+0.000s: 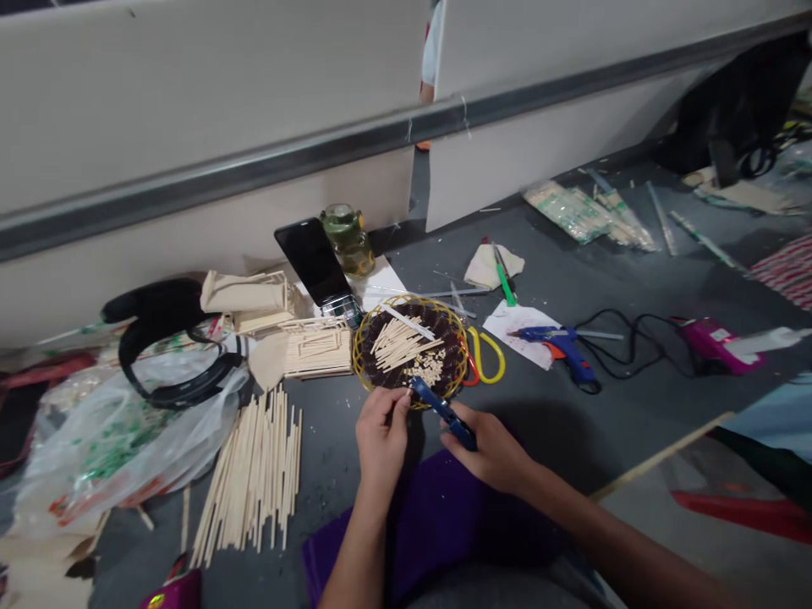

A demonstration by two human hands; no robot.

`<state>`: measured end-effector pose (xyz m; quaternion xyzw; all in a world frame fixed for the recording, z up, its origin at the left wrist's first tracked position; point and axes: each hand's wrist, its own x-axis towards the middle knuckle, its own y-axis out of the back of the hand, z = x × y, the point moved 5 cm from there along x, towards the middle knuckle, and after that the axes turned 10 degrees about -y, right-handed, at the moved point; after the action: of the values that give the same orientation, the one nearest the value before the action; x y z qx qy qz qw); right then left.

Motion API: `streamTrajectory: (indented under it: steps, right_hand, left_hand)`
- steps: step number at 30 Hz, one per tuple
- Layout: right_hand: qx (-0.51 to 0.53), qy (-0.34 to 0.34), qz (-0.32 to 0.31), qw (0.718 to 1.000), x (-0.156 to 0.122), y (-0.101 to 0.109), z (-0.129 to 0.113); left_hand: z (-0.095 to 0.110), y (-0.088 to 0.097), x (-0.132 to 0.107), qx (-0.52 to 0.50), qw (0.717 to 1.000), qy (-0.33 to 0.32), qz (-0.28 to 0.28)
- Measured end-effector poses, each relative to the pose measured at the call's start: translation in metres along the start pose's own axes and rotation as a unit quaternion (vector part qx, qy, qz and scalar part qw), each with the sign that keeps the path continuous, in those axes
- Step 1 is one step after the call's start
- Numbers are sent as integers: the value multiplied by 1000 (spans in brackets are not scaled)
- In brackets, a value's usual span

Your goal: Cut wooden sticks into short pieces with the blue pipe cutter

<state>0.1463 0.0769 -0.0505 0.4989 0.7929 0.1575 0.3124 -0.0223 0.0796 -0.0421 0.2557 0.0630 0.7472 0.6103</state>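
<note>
At the near rim of the woven basket point(364, 359): left hand point(381, 433) pinched on a short stick point(398, 399), right hand point(491, 450) closed round a blue-handled cutter point(444, 413), nose at the stick's end. Best to keep the stick level over the basket, square to the blades, fingertips clear, so offcuts drop among the cut pieces point(426, 366). Left, long sticks point(254, 474) fanned out; right, yellow scissors point(488, 357) and glue gun point(564, 347). Blades hidden by thumb and stick; hard to tell whether biting.
</note>
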Motion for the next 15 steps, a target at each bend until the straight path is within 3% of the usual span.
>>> streamTrajectory:
  steps: [4, 7, 10, 13, 15]
  right_hand:
    - [-62, 36, 25, 997, -11, 8, -11]
    - [-161, 83, 58, 982, -20, 1, -13]
    - [-210, 92, 42, 972, -31, -14, -10]
    - [-209, 125, 31, 969, -37, -18, -11]
    - [-193, 157, 63, 967, -31, -3, -15]
  left_hand:
    - [-2, 8, 0, -34, 997, 26, 67]
    - [-10, 21, -2, -93, 978, 65, 177]
    - [-17, 33, -4, -140, 948, 79, 275]
    - [-17, 37, -3, -143, 936, 63, 315]
    - [-16, 36, -4, -144, 937, 57, 314]
